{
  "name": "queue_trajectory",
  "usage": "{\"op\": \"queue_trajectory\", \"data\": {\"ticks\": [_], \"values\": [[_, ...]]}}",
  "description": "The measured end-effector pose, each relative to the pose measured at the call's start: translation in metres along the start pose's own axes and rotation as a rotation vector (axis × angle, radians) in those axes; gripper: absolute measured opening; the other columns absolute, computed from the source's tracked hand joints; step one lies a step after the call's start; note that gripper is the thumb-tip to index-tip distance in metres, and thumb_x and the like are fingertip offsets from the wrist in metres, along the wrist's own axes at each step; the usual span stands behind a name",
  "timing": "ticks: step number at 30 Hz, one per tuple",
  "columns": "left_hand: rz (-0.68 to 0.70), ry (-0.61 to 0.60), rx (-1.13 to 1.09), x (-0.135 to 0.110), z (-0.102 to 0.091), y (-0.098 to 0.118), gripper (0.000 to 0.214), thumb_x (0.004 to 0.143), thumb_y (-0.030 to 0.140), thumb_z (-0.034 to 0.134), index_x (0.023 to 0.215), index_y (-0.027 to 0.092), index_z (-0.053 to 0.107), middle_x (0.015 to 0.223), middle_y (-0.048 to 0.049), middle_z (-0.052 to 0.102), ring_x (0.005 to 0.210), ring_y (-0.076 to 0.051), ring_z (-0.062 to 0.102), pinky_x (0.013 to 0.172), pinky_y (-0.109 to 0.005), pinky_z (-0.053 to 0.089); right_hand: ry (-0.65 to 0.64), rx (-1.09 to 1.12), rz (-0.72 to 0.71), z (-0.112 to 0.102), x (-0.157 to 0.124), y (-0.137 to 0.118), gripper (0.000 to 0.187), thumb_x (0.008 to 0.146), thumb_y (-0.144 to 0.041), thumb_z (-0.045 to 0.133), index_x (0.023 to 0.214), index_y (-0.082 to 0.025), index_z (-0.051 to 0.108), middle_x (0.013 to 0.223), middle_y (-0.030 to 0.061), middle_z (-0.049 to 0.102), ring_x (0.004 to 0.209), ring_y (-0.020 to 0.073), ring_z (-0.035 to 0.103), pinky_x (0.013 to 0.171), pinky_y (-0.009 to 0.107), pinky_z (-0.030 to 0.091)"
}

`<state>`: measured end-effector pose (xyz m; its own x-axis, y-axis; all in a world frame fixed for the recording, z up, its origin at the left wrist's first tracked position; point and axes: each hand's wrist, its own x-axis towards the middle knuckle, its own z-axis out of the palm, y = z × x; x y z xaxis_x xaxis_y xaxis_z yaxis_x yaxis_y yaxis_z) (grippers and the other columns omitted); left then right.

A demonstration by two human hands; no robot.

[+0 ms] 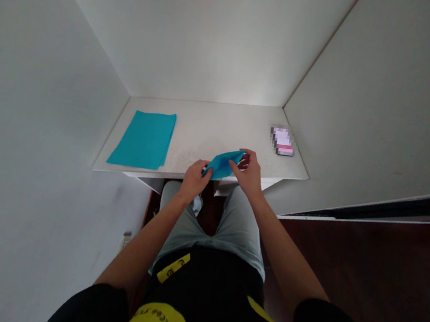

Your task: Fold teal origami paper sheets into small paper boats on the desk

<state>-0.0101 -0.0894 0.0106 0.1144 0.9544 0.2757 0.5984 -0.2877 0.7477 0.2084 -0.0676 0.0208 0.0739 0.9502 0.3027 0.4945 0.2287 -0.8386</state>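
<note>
The person sits in front of a white tabletop (203, 128), and both hands are held just above its near edge. The left hand (194, 182) and the right hand (248, 173) hold together a folded blue sheet (222, 164), which is thin like paper or soft cloth; I cannot tell which from this view. The sheet is raised a little, in a slanted position, over the near edge of the tabletop, and it goes from the one hand to the other.

The left fingers (202, 169) are pressed together and pinch the lower end of the sheet. The right fingers (242, 156) are a little spread and curve over the upper end, pinching it against the thumb.

On the left part of the tabletop lies a flat blue sheet (143, 139), well apart from both hands. On the right part, near the back corner, lies a small rectangular object (282, 140), which is blurred, so its details cannot be seen. Below the near edge of the tabletop, the person's grey shorts (234, 226) are visible under the hands.
</note>
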Motion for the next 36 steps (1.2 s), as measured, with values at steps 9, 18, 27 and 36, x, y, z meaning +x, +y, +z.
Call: {"op": "queue_trajectory", "data": {"ticks": [9,18,27,36], "values": [[-0.266,0.059,-0.063,0.021,0.025,0.0,0.019,0.102,0.026,0.06,0.12,0.02,0.064,0.116,-0.0096,0.076,0.09,-0.021,0.076,0.081,-0.036,0.061,-0.191,-0.203,-0.086,0.026,0.013,0.024,0.043,0.097,-0.031,0.058,0.138,-0.019,0.064,0.123,0.0158,0.071,0.104,0.0294,0.069,0.086,0.042,0.063],[-0.113,-0.049,0.127,0.062,0.012,-0.034,0.052,0.091,0.017,0.073,0.142,0.023,0.064,0.118,-0.007,0.077,0.108,-0.025,0.074,0.102,-0.041,0.056,-0.25,-0.119,-0.171,0.02,0.043,0.052,0.049,0.092,-0.012,0.054,0.136,-0.02,0.074,0.117,0.0121,0.073,0.107,0.0272,0.072,0.098,0.043,0.06],[-0.027,-0.013,0.052,0.069,0.013,-0.058,0.04,0.083,0.002,0.069,0.116,0.022,0.082,0.114,-0.0061,0.071,0.094,-0.019,0.072,0.096,-0.036,0.061,-0.287,-0.1,-0.311,0.004,0.048,0.075,0.03,0.102,-0.026,0.061,0.123,-0.026,0.081,0.115,0.0085,0.077,0.106,0.025,0.074,0.1,0.042,0.059],[0.012,0.006,-0.063,0.061,0.007,-0.061,0.036,0.084,0.003,0.07,0.113,0.022,0.082,0.112,-0.0048,0.079,0.092,-0.018,0.074,0.09,-0.033,0.064,-0.205,-0.132,-0.198,0.012,0.045,0.08,0.027,0.096,-0.021,0.061,0.114,-0.024,0.081,0.098,0.0057,0.077,0.084,0.0222,0.069,0.084,0.037,0.059]]}}
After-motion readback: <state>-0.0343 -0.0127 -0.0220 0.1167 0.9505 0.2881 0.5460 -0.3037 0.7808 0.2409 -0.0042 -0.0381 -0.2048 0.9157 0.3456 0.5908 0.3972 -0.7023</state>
